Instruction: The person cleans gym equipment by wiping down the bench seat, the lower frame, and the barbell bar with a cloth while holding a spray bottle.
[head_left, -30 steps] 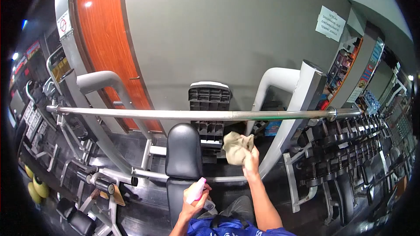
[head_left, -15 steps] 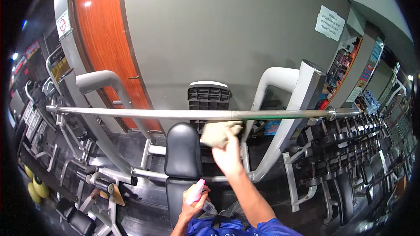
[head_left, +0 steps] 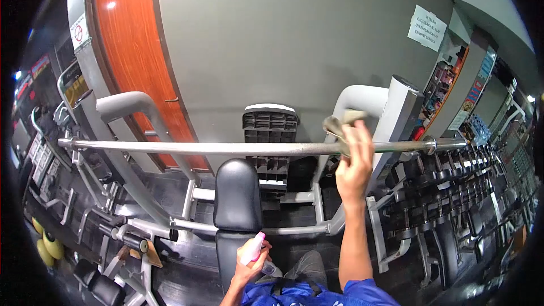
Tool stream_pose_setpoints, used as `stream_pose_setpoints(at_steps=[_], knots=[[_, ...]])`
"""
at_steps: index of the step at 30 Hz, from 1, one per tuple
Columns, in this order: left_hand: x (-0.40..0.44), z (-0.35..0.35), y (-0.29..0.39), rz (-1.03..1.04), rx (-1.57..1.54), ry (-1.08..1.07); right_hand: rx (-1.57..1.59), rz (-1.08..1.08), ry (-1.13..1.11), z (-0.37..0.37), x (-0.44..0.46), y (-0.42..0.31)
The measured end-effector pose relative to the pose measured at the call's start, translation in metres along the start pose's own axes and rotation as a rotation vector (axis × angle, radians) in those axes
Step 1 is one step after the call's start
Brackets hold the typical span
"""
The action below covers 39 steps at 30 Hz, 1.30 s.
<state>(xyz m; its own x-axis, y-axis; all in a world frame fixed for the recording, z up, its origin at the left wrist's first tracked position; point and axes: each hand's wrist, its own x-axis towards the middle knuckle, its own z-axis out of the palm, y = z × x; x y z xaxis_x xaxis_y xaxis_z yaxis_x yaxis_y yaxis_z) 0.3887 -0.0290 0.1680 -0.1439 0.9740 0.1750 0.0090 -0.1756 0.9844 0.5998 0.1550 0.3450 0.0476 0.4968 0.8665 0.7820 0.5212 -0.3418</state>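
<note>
My right hand [head_left: 355,167] is closed on a greenish-beige cloth [head_left: 338,127], which lies over the right part of a long metal barbell [head_left: 243,148]. The bar runs level across the rack in front of me. Low in the middle, my left hand [head_left: 251,260] wraps round a spray bottle with a pink and white head [head_left: 253,248]; the clear lower body shows only partly below the fingers. Behind that hand stands a black padded bench [head_left: 237,195], its backrest raised under the bar.
Thick grey rack uprights [head_left: 391,122] stand at both sides. A rack of dumbbells [head_left: 442,192] fills the right. Other gym machines [head_left: 127,238] are at left, near a reddish wooden door [head_left: 133,51]. A black plastic step [head_left: 270,130] leans against the grey wall.
My right hand has moved right and up with the cloth, from below the bar's middle to over its right part. My left hand and the bottle stay put.
</note>
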Motion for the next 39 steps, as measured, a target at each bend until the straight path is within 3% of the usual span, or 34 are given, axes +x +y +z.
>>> stream_pose_setpoints(at_steps=[1,2,7,10,12,14,17,25,33,36,39], knots=[[0.002,0.000,-0.002,0.027,0.021,-0.021,-0.037,0.028,-0.235,0.009,-0.005,0.014],[0.003,0.000,-0.003,0.053,0.043,-0.040,-0.166,-0.053,-0.291,0.017,-0.012,0.022],[0.003,0.003,-0.006,0.036,-0.015,-0.031,-0.089,-0.080,-0.211,0.016,-0.034,0.021],[0.003,0.003,-0.017,-0.030,-0.047,-0.048,0.014,-0.045,-0.304,-0.002,-0.044,0.015],[0.004,0.005,-0.019,-0.051,-0.054,-0.058,0.191,0.042,-0.368,-0.016,-0.046,0.012],[0.007,0.007,-0.021,-0.048,-0.054,-0.072,0.486,0.330,-0.425,-0.034,-0.041,0.000],[0.011,0.010,-0.023,-0.016,-0.041,-0.093,0.335,0.117,-0.363,-0.047,-0.027,-0.003],[0.009,0.009,-0.022,-0.023,-0.047,-0.058,0.320,-0.046,-0.302,-0.065,0.016,0.000],[0.005,0.003,-0.026,-0.018,-0.060,-0.001,0.458,0.129,-0.344,-0.051,0.027,0.010],[0.005,0.001,-0.026,-0.016,-0.071,0.007,0.617,0.240,-0.208,-0.045,0.041,0.022],[0.005,-0.001,-0.023,-0.037,-0.042,-0.017,0.580,0.135,0.083,-0.020,0.076,0.047]])
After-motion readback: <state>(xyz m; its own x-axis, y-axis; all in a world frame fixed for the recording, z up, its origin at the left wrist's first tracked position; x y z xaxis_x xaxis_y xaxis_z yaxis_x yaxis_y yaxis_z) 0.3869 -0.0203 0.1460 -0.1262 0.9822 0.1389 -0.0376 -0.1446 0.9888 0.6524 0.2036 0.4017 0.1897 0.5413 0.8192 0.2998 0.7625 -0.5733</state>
